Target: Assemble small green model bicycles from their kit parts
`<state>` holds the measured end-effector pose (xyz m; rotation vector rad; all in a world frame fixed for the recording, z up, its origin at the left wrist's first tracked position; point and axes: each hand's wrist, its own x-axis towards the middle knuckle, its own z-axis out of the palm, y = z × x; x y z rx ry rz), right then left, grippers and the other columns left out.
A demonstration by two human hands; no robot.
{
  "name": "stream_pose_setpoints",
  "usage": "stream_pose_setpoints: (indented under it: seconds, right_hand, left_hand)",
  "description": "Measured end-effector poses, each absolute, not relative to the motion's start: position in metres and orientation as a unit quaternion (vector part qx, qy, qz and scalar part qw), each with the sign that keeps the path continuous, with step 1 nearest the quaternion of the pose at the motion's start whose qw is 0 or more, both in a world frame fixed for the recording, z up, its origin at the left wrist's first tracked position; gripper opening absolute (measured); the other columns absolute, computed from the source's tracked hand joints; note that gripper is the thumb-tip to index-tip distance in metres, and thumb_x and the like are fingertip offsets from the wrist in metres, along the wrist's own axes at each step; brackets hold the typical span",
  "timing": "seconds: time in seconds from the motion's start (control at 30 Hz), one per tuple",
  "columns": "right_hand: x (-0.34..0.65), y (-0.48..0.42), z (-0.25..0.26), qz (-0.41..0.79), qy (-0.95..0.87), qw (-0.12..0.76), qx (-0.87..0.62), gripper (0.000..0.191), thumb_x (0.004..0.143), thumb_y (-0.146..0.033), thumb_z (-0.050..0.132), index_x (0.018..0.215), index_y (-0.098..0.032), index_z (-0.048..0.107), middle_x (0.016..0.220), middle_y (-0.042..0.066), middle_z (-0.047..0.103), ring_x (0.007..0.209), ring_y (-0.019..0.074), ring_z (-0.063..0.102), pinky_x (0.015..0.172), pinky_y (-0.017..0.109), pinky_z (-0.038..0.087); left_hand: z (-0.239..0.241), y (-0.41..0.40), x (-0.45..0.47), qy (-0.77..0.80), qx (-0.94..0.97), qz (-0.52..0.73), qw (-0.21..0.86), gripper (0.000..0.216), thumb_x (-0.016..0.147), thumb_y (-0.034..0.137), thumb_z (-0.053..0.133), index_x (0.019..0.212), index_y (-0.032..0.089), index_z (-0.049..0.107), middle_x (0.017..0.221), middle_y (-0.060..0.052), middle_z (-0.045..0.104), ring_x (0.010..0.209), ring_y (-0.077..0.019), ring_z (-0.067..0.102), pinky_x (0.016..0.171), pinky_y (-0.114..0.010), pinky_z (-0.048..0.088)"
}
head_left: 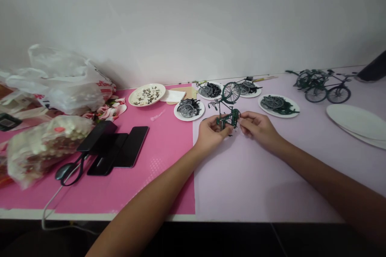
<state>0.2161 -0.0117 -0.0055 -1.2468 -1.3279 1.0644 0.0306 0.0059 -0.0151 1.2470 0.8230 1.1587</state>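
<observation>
Pink plastic mat (157,176) covers the left half of a tabletop, carrying crumpled clear plastic bags (60,84) at 9 o'clock and flat black phones (126,148) nearer the centre. A shallow white bowl of small pale parts (130,98) sits at 11 o'clock. Right of the pink, a pale lilac mat (250,184) begins, and the person's two bare forearms reach up over it from 6 o'clock. The left hand (211,133) is closed in a pinch, thumb and fingers gripping the lower end of a small dark green plastic model bicycle frame (228,118) from its 9 o'clock side. The frame stands on end between the hands, its long axis running from the fingers up toward 12 o'clock, where a grey spoked wheel (231,92) tops it. The right hand (257,126) meets the same lower end from 3 o'clock, fingertips closed on it. Both hands are equally near and touch the frame. Just beyond lie small white plates holding grey wheels (189,119), and at 2 o'clock finished dark green model bicycles (327,88) stand well apart.
</observation>
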Motion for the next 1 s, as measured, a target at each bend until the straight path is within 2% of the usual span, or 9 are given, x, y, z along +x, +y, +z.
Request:
stream_pose_setpoints:
  seconds: [0.23,0.57,0.73,0.87,1.0]
  right_hand:
    - [0.2175,-0.0110,-0.0088,0.449,-0.561,0.485,-0.499,0.044,0.076,-0.057,0.084,0.087,-0.020,0.064,0.055,-0.004,0.056,0.047,0.0097,0.043,0.044,0.024,0.031]
    - [0.2140,-0.0117,-0.0081,0.485,-0.515,0.498,-0.501,0.050,0.071,-0.059,0.089,0.087,-0.020,0.062,0.053,-0.006,0.054,0.043,0.0083,0.040,0.040,0.022,0.026]
    - [0.2131,-0.0127,-0.0056,0.464,-0.525,0.514,-0.494,0.048,0.072,-0.059,0.088,0.085,-0.021,0.062,0.050,-0.007,0.050,0.041,0.0077,0.037,0.039,0.022,0.027]
    - [0.2139,-0.0133,-0.0064,0.413,-0.537,0.538,-0.502,0.046,0.077,-0.059,0.086,0.087,-0.019,0.066,0.052,-0.006,0.052,0.044,0.0086,0.042,0.042,0.022,0.033]
    - [0.2146,-0.0136,-0.0051,0.363,-0.528,0.580,-0.503,0.043,0.078,-0.058,0.085,0.089,-0.020,0.068,0.056,-0.004,0.055,0.046,0.0093,0.046,0.044,0.022,0.036]
  left_hand:
    - [-0.0167,0.0081,0.0299,0.342,0.537,0.498,0.589,0.051,0.070,0.021,0.089,0.117,0.012,0.071,0.082,-0.004,0.077,0.065,-0.0114,0.069,0.065,-0.022,0.055]
    - [-0.0138,0.0062,0.0301,0.358,0.543,0.488,0.583,0.045,0.075,0.021,0.088,0.115,0.011,0.069,0.084,-0.005,0.077,0.067,-0.0115,0.070,0.066,-0.022,0.054]
    - [-0.0124,0.0057,0.0292,0.356,0.552,0.480,0.582,0.049,0.077,0.021,0.087,0.121,0.011,0.068,0.094,-0.009,0.079,0.075,-0.0139,0.073,0.072,-0.024,0.057]
    - [-0.0128,0.0063,0.0287,0.359,0.547,0.475,0.589,0.058,0.077,0.023,0.089,0.128,0.012,0.065,0.102,-0.011,0.079,0.077,-0.0146,0.074,0.075,-0.026,0.058]
    - [-0.0138,0.0075,0.0289,0.373,0.530,0.481,0.591,0.063,0.076,0.026,0.091,0.132,0.013,0.062,0.121,-0.018,0.076,0.078,-0.0155,0.076,0.075,-0.027,0.060]
